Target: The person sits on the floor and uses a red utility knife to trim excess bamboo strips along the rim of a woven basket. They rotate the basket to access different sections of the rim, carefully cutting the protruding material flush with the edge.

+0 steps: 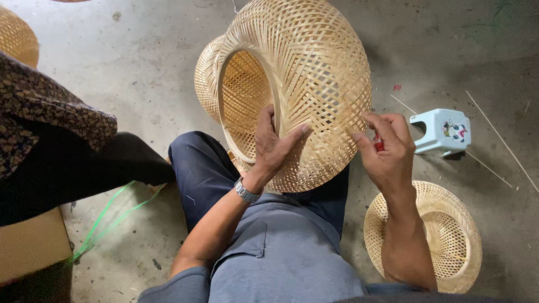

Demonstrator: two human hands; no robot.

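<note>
Bamboo woven basket (306, 84) rests tilted on the person's knee, its open mouth turned left. Left hand (272, 146) clasps its wooden rim, thumb outside. Right hand (387, 148) pinches a small red tool (379, 144) against the weave. Another woven shade (435, 235) lies on the concrete floor (140, 73) beside a small plastic stool (443, 130).

Bare forearms, silver wristwatch (247, 191) (metal band), grey-blue shirt (281, 252), navy trousers (196, 168).

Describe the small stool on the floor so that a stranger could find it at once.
Start at the large woven bamboo basket on the person's lap and look past the right hand to the concrete floor. There stands a small plastic stool, beyond a smaller woven basket. It alone is pale blue and square, not woven.
</note>
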